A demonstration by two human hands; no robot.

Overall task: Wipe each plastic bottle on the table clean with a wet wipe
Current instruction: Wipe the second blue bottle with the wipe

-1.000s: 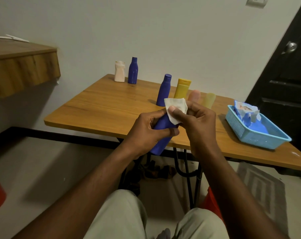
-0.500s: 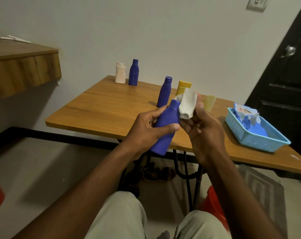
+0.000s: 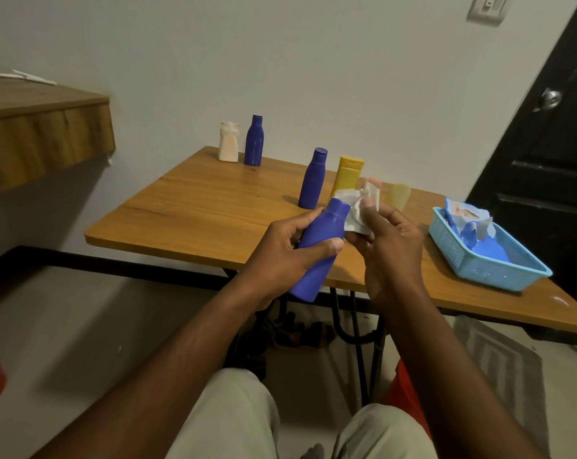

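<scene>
- The print on the crumpled blue-and-white wipe packet [image 3: 469, 220] is too blurred to read. The bottles show plain coloured sides with no lettering I can make out.
- The left hand [image 3: 280, 256] wraps its fingers and thumb round the body of a dark blue plastic bottle [image 3: 316, 250]. The bottle is held in the air over the near edge of the wooden table [image 3: 197, 213] and is tilted, with its cap up and away from the person.
- The right hand [image 3: 391, 250] pinches a white, crumpled wet wipe [image 3: 356, 212] between thumb and fingers, touching the held bottle's cap and shoulder.
- The wipe and right hand partly hide what stands behind them. These are a yellow plastic tube-shaped bottle [image 3: 348, 173] and a pale yellow translucent container [image 3: 400, 195].
- There are three dark blue bottles in all: the held one, one mid-table blue bottle [image 3: 312, 178] just left of the yellow one, and one far blue bottle [image 3: 254, 140].
- One white plastic bottle [image 3: 229, 143] stands just beside the far blue bottle at the back corner.
- One light blue plastic mesh basket [image 3: 462, 260] sits on the right of the table and holds the packet.
- Around the table are a black door [image 3: 551, 167] with a metal knob [image 3: 551, 98], a wall switch [image 3: 487, 8], and a wooden shelf [image 3: 45, 134] at left.
</scene>
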